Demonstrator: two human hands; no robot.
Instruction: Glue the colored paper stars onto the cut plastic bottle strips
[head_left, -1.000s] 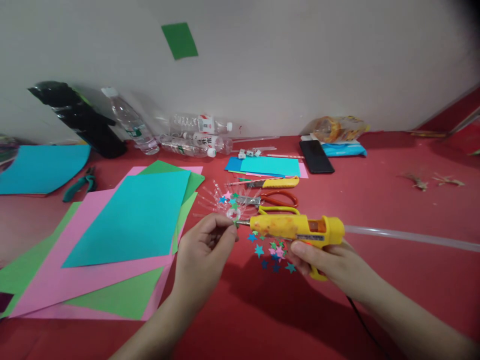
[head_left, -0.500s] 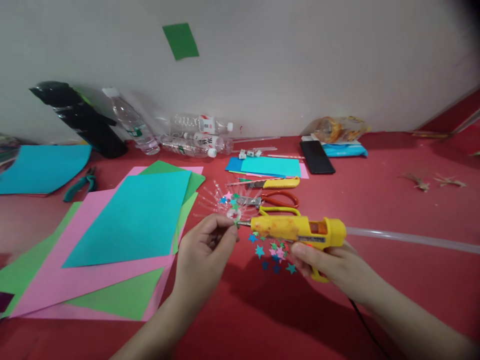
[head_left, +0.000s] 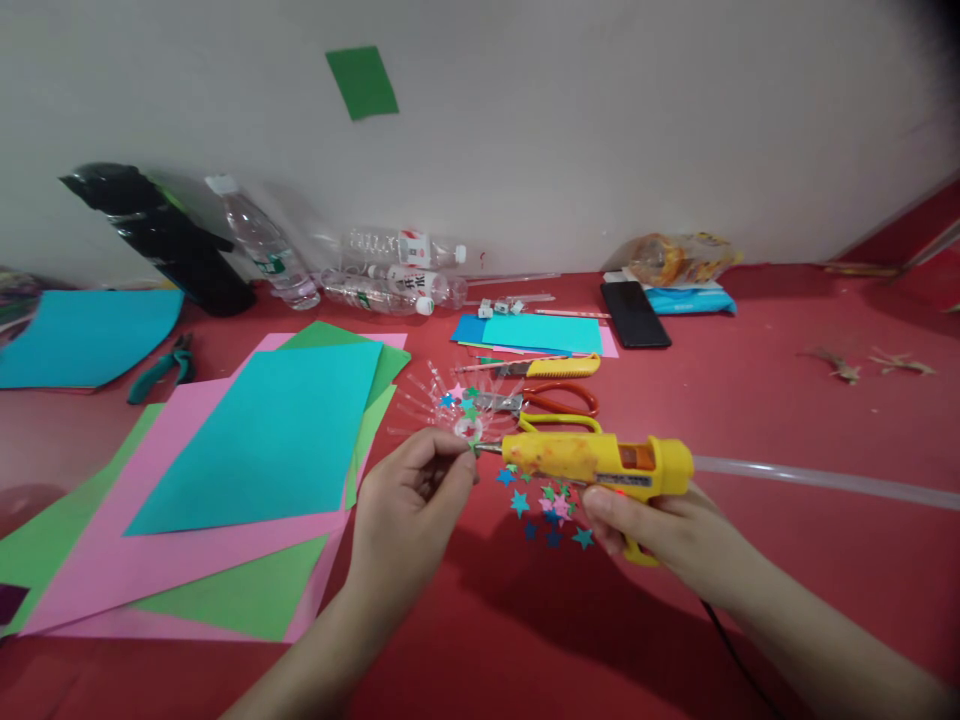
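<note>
My right hand grips a yellow glue gun with a clear glue stick trailing out of its back. The gun's nozzle points left at a tiny green paper piece pinched in my left hand. Just beyond the fingers lies a clear plastic flower shape cut from a bottle, with small stars stuck on it. Loose paper stars in blue, pink and green lie on the red table under the gun.
Teal, pink and green paper sheets spread at the left. Red-handled scissors, a yellow utility knife, teal pliers, plastic bottles, a black phone and a black bag lie toward the wall.
</note>
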